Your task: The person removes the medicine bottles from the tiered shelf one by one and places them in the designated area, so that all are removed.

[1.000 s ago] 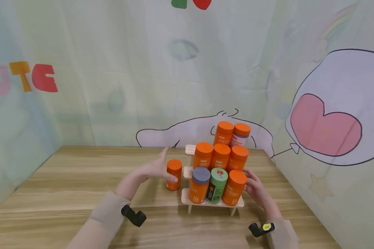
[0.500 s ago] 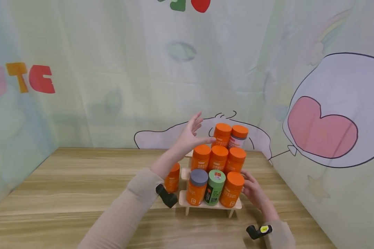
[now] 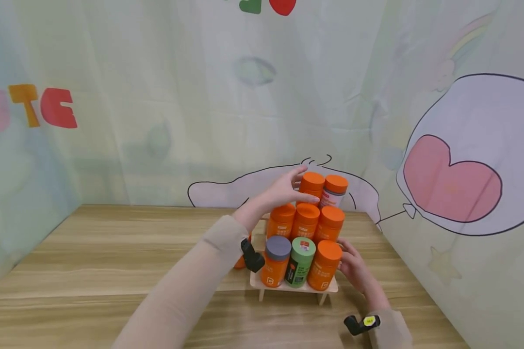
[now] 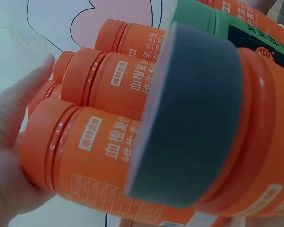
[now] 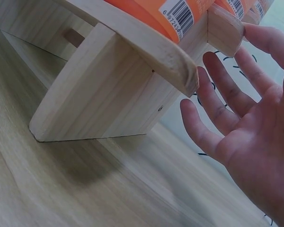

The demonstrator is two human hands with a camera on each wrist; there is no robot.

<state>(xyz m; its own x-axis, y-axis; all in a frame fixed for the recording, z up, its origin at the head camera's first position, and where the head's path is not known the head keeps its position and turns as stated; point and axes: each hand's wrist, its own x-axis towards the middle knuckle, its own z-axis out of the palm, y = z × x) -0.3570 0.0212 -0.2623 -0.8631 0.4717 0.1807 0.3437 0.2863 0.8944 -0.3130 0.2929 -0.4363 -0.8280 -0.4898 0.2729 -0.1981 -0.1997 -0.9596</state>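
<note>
A three-tier wooden stand (image 3: 295, 288) bears several lidded jars. My left hand (image 3: 284, 190) reaches to an orange jar (image 3: 311, 183) on the top tier, its thumb stretched across the front and its fingers at the left and behind. Whether they touch is hard to tell. Beside that jar stands a pink-labelled jar (image 3: 333, 194) with an orange lid. At the stand's right side is my right hand (image 3: 357, 269); in the right wrist view its fingers (image 5: 222, 111) are loosely bent, with fingertips at the shelf ends. The front tier has a grey-lidded jar (image 3: 276, 264), a green jar (image 3: 300, 264) and an orange one.
Another orange jar (image 3: 240, 262) stands on the wooden table (image 3: 113, 261) left of the stand, mostly hidden by my left forearm. Three orange jars (image 3: 306, 220) fill the middle tier. A printed curtain (image 3: 179, 111) hangs behind the table.
My left hand has left the side of the loose jar on the table and moved up and right to the top-tier jar. My right hand has stayed at the stand's right side.
</note>
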